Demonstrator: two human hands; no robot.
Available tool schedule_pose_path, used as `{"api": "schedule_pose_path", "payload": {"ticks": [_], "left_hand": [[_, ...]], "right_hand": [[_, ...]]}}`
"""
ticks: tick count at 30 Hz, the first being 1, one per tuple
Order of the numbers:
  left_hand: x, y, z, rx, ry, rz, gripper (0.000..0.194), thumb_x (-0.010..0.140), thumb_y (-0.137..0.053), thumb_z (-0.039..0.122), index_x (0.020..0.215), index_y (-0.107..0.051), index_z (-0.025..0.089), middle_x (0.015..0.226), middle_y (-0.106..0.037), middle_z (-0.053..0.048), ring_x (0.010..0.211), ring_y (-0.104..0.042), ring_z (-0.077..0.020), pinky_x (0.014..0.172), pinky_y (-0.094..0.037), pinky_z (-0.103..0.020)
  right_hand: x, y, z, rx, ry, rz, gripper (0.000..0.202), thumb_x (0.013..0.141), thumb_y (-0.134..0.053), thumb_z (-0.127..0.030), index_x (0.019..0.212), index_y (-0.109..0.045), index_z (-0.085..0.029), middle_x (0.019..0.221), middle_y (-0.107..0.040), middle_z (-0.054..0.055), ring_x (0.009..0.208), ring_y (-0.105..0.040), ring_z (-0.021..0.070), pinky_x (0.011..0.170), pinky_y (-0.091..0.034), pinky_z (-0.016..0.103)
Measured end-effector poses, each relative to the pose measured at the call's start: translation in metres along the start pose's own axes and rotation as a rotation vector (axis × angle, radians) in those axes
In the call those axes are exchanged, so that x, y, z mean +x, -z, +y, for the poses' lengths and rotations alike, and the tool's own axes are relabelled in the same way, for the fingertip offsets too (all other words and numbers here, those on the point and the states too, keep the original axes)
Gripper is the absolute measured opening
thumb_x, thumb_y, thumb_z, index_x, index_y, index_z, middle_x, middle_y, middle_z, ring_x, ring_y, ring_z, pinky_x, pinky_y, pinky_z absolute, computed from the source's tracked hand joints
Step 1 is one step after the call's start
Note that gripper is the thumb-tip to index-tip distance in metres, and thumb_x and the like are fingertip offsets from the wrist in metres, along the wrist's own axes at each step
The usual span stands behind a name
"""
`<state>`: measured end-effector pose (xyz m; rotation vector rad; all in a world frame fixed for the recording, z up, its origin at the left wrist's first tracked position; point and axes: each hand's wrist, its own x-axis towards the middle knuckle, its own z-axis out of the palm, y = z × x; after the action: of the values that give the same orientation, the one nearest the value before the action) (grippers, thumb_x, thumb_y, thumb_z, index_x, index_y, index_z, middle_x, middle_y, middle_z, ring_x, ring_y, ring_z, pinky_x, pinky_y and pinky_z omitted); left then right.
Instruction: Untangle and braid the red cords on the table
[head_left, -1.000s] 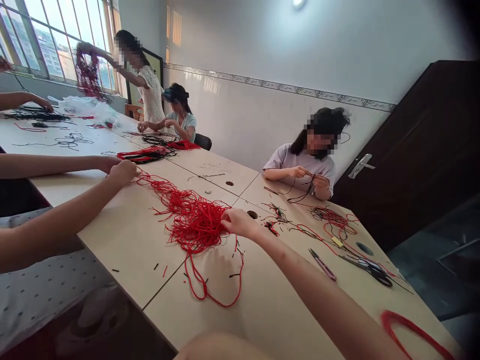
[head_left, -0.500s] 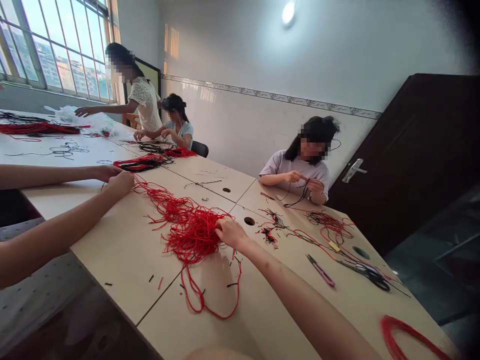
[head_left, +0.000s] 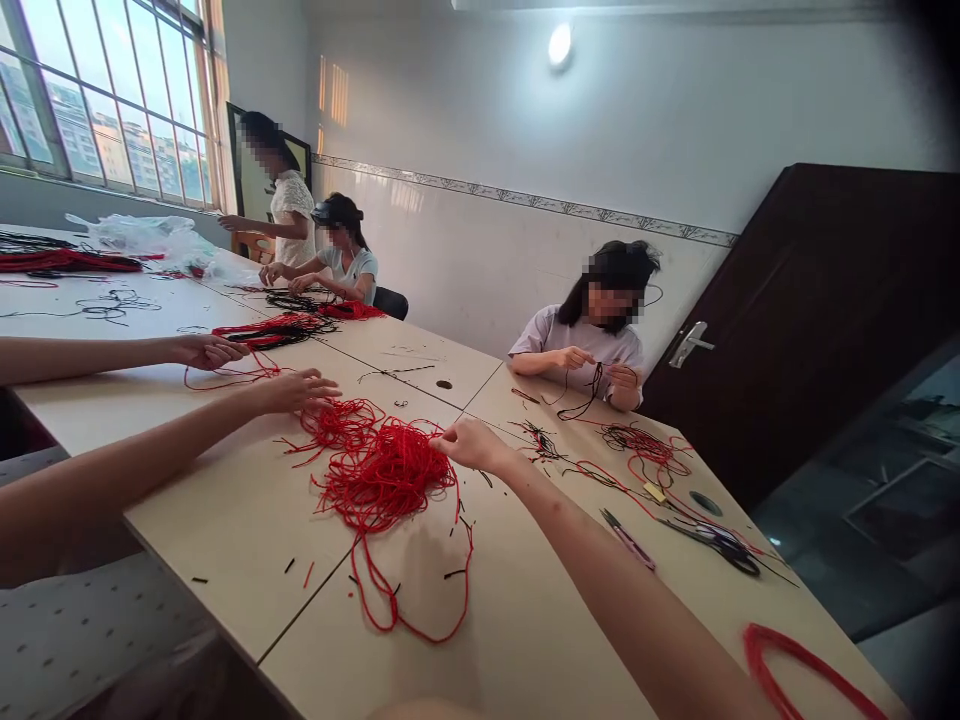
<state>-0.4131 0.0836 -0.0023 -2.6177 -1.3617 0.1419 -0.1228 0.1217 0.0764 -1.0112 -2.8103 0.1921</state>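
A tangled pile of red cords (head_left: 390, 475) lies on the table in front of me. My right hand (head_left: 474, 443) is at its right edge, thumb and fingers pinched together on red cord. My left hand does not show; only a blurred skin-coloured shape appears at the bottom edge. From the left reach a neighbour's two arms. One of that person's hands (head_left: 296, 390) is stretched over the pile's upper left part, and the other hand (head_left: 210, 350) holds thin red cord farther back. A long red loop trails from the pile towards me.
Small thread snips (head_left: 628, 540) and black-handled scissors (head_left: 724, 550) lie at right, near loose red and black cords (head_left: 649, 440). A red bundle (head_left: 799, 665) is at the lower right. Cord bundles (head_left: 274, 328) lie farther back. Several other people are around the table.
The neighbour's two hands have parted, and the nearer one has moved right, over the pile. My right hand stays at the pile's edge. The view has shifted slightly.
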Motion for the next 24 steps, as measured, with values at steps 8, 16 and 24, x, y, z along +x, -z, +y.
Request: {"api": "schedule_pose_path", "payload": {"ticks": [8, 16, 24], "left_hand": [[-0.037, 0.007, -0.049, -0.390, 0.075, 0.085, 0.080, 0.074, -0.012, 0.062, 0.093, -0.067, 0.007, 0.125, -0.053, -0.014, 0.127, -0.031, -0.0118, 0.090, -0.022, -0.037], [-0.016, 0.007, -0.017, -0.608, 0.073, 0.174, 0.064, 0.070, -0.031, 0.064, 0.092, -0.071, 0.020, 0.112, -0.065, -0.003, 0.120, -0.045, -0.0120, 0.080, -0.033, -0.033], [-0.030, 0.050, -0.004, -1.049, 0.308, 0.409, 0.051, 0.081, -0.028, 0.046, 0.063, -0.066, 0.017, 0.079, -0.070, -0.004, 0.100, -0.058, -0.0085, 0.070, -0.032, -0.024]], "right_hand": [[0.007, -0.026, -0.008, -0.033, 0.032, 0.016, 0.027, 0.087, -0.046, -0.030, 0.086, -0.070, -0.018, 0.088, -0.071, 0.008, 0.081, -0.064, 0.0177, 0.067, -0.041, 0.023], [0.006, -0.035, -0.041, -0.064, 0.132, 0.110, 0.024, 0.092, -0.041, -0.027, 0.100, -0.061, -0.016, 0.104, -0.062, 0.010, 0.094, -0.059, 0.0171, 0.078, -0.041, 0.025], [0.014, -0.052, -0.046, -0.108, 0.070, 0.018, 0.025, 0.086, -0.052, -0.034, 0.091, -0.066, -0.013, 0.100, -0.063, 0.015, 0.092, -0.060, 0.0227, 0.075, -0.044, 0.030]]}}
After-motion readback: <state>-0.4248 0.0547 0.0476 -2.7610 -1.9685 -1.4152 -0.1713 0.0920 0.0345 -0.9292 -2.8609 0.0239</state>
